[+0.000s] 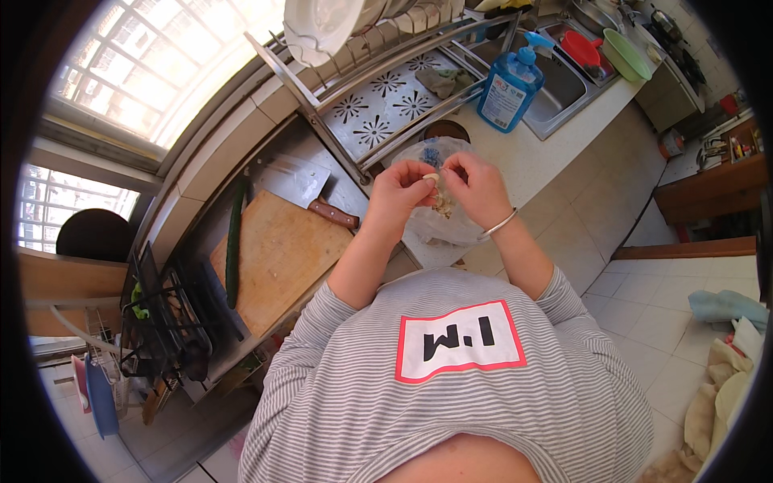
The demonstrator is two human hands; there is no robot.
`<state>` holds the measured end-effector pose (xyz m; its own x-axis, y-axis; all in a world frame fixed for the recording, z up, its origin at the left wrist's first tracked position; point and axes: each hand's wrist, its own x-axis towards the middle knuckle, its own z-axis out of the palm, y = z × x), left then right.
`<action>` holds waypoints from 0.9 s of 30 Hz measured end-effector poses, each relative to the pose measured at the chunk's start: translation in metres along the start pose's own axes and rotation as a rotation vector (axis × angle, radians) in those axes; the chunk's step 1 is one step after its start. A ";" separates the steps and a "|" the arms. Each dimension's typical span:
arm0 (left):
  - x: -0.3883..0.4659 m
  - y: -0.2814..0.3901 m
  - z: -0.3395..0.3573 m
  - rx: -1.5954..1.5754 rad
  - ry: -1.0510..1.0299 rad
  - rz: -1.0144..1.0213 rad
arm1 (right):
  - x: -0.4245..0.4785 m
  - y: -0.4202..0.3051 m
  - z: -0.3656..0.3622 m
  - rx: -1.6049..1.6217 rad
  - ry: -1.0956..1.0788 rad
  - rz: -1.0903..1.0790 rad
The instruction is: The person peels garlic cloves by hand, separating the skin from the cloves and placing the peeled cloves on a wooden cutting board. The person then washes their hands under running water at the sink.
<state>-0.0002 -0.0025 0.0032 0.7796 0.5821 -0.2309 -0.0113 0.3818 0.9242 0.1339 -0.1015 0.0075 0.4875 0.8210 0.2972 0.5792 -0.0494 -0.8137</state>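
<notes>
In front of my chest, my left hand (398, 184) pinches a small pale piece that looks like a garlic clove (432, 178) between thumb and fingers. Close beside it is my right hand (480, 184), thumb and index finger drawn together; whether a scrap of skin sits between them is too small to tell. Beneath both hands a thin clear plastic bag (416, 224) lies on the counter's edge. Papery, yellowish garlic skins (444, 207) show in the bag, partly covered by my hands.
To the left, a wooden cutting board (287, 259) bears a cucumber (233, 259); a cleaver (293, 181) lies at its far edge, handle towards me. A blue pump bottle (511, 90) stands before the sink (558, 90). A metal dish rack (386, 142) rises behind the bag.
</notes>
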 end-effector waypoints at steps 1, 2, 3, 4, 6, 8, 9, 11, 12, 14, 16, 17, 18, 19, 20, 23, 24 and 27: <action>0.000 0.000 -0.001 -0.035 -0.004 -0.013 | 0.000 0.002 0.000 -0.030 0.005 0.009; -0.001 -0.001 -0.001 -0.070 -0.008 -0.026 | 0.000 0.006 -0.001 -0.060 0.011 0.018; -0.001 -0.001 -0.002 -0.106 -0.012 -0.038 | 0.000 0.009 -0.002 -0.090 0.016 0.026; -0.002 0.000 -0.002 -0.144 -0.017 -0.053 | 0.000 0.010 -0.004 -0.071 0.018 -0.014; -0.002 0.002 -0.003 -0.222 -0.026 -0.084 | 0.001 0.007 -0.006 -0.033 0.023 -0.095; -0.002 0.001 -0.005 -0.220 -0.035 -0.086 | 0.001 -0.002 -0.008 -0.003 -0.008 -0.162; -0.001 0.001 -0.005 -0.219 -0.042 -0.087 | 0.001 -0.005 -0.008 0.012 -0.022 -0.196; -0.002 0.000 -0.006 -0.237 -0.055 -0.080 | 0.001 -0.005 -0.009 -0.045 -0.021 -0.260; -0.002 0.000 -0.006 -0.246 -0.063 -0.076 | 0.002 -0.004 -0.010 -0.075 -0.019 -0.292; -0.002 0.001 -0.007 -0.254 -0.080 -0.084 | 0.002 -0.003 -0.012 -0.084 -0.026 -0.339; -0.003 0.002 -0.007 -0.264 -0.091 -0.094 | 0.002 -0.005 -0.013 -0.087 -0.042 -0.366; -0.003 0.001 -0.007 -0.269 -0.094 -0.100 | 0.002 -0.007 -0.015 -0.086 -0.054 -0.368; -0.003 0.001 -0.007 -0.274 -0.098 -0.107 | 0.002 -0.008 -0.016 -0.084 -0.066 -0.371; -0.003 0.001 -0.008 -0.270 -0.100 -0.114 | 0.003 -0.007 -0.016 -0.075 -0.083 -0.383; -0.003 0.000 -0.009 -0.266 -0.103 -0.122 | 0.004 -0.005 -0.016 -0.066 -0.101 -0.394; -0.003 0.001 -0.010 -0.249 -0.114 -0.131 | 0.004 -0.005 -0.017 -0.063 -0.126 -0.417; -0.004 0.001 -0.010 -0.243 -0.119 -0.130 | 0.005 -0.005 -0.017 -0.067 -0.130 -0.424; -0.003 0.002 -0.009 -0.230 -0.114 -0.134 | 0.006 -0.006 -0.017 -0.061 -0.133 -0.446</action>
<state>-0.0087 0.0031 0.0033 0.8491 0.4355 -0.2988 -0.0346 0.6105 0.7913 0.1446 -0.1062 0.0226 0.0966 0.8351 0.5415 0.7522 0.2950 -0.5892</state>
